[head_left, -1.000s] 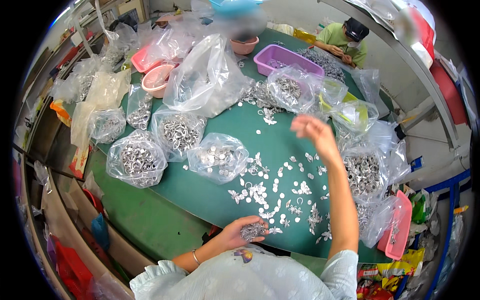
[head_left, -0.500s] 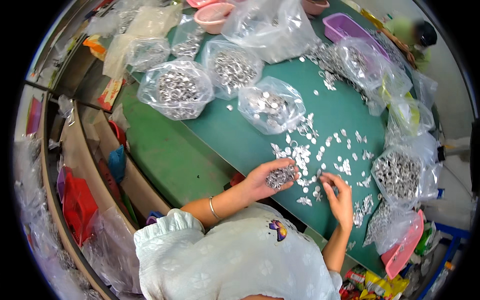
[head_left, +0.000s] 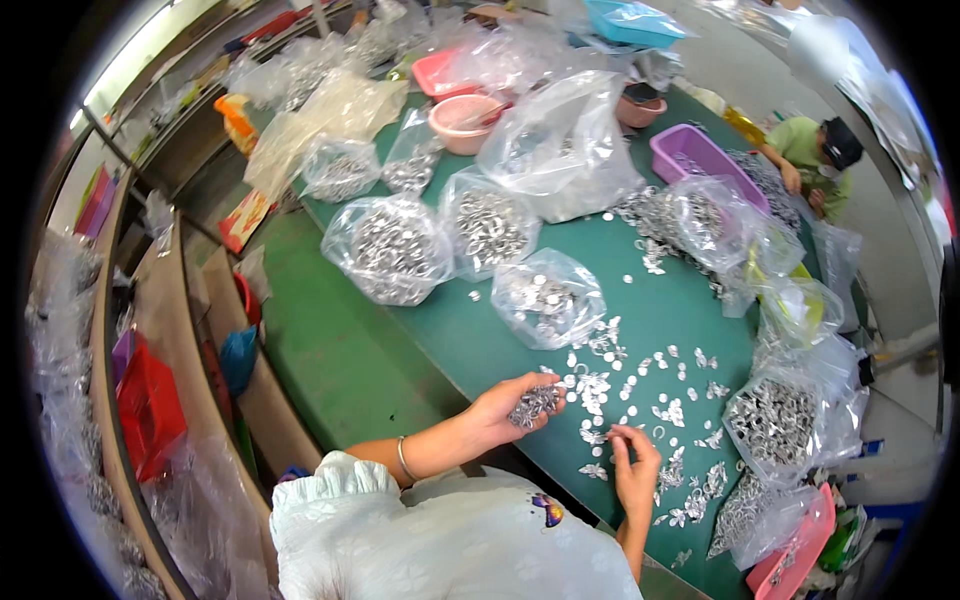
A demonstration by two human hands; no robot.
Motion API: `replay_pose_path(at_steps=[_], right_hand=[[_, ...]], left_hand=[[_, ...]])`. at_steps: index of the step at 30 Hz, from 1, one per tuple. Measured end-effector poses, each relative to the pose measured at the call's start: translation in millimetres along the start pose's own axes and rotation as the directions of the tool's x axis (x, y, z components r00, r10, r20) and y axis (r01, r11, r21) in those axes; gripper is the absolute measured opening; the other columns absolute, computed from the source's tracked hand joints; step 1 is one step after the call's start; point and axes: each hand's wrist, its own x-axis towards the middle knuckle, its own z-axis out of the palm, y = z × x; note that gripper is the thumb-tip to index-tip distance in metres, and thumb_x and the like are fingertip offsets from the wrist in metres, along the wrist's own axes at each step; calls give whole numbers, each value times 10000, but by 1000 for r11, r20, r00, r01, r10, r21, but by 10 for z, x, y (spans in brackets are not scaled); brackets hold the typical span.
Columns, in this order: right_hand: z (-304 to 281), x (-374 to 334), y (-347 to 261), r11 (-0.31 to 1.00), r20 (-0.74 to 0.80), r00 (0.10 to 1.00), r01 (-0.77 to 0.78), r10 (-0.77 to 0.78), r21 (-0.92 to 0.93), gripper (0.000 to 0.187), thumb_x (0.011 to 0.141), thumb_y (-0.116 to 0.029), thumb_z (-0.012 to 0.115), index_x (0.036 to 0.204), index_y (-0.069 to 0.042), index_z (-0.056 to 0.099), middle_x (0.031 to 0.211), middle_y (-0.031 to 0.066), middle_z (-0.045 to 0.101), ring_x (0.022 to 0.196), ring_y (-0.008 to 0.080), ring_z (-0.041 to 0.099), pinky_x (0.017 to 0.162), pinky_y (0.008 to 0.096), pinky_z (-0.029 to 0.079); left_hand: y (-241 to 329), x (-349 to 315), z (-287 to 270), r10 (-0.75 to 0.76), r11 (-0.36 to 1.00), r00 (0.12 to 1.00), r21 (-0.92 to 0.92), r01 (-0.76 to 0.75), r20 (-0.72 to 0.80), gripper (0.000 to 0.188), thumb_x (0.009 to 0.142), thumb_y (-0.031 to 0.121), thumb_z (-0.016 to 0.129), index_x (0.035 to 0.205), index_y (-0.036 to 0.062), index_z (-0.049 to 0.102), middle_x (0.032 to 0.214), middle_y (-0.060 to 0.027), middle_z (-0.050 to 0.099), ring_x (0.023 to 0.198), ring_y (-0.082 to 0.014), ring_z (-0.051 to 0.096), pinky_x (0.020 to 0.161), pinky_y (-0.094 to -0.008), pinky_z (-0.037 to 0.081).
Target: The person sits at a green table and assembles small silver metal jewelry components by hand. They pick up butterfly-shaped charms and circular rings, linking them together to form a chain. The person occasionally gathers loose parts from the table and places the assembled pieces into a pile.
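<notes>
A heap of small silver metal pieces [head_left: 535,404] rests in my cupped left hand [head_left: 495,412], its fingers curled round them above the table's near edge. My right hand [head_left: 635,470] is over the table to the right, thumb and fingertips drawn together; anything between them is too small to make out. Around and beyond it lie loose silver pieces [head_left: 592,388], some round and flat, others leaf-like or branched. Just past my left hand stands an open clear bag [head_left: 548,300] partly filled with similar flat pieces.
More clear bags of silver parts [head_left: 392,250] line the far left, and another bag [head_left: 772,420] stands at the right. A purple basin [head_left: 700,160] and pink basins [head_left: 465,122] sit farther back. Across the table, a person in green [head_left: 805,160] works. A pink tray [head_left: 797,550] is at lower right.
The view has tilted up, so the scene sits lower and more of the far end shows. My right hand has drawn back slightly toward me; my left still holds the pieces.
</notes>
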Motion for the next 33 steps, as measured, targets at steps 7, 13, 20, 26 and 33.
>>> replay_pose_path(at_steps=[7,13,20,26,33], right_hand=[[-28,-35,33,994,-10,996,91,-92,-60,122,801,-3,539,904,21,602,801,112,632,716,185,608,655,266,462],[-135,-136,-1,995,-40,997,56,-59,-83,123,804,-23,553,909,13,605,844,116,627,743,195,606,674,266,460],[-468,-345,222,994,-281,958,-80,56,-73,111,790,-13,553,884,24,600,810,132,605,719,244,581,672,300,453],[-490,-184,245,938,-358,923,6,-138,-346,209,760,-2,566,968,-2,578,1051,143,538,959,308,490,835,365,382],[-364,71,449,669,-293,925,-60,-243,-741,318,698,-89,658,994,-18,564,1076,119,492,1011,286,440,846,392,326]], left_hand=[[378,1158,1368,217,973,952,26,-227,214,136,783,85,613,882,42,530,833,-103,567,811,-206,578,673,-306,529],[995,2582,2442,382,901,852,62,-430,357,215,794,158,468,948,15,517,872,-145,584,771,-303,573,686,-471,483],[371,1697,2304,491,339,699,625,-703,520,495,781,44,525,1254,-1,383,1255,-152,389,1073,-234,469,933,-373,364],[29,748,945,66,-474,612,564,-676,788,385,800,68,559,1169,3,470,1312,-135,364,1175,-291,412,971,-362,340],[-415,478,-70,96,-781,741,512,-357,664,385,781,22,543,1158,1,471,1320,-219,298,1225,-424,281,991,-503,274]])
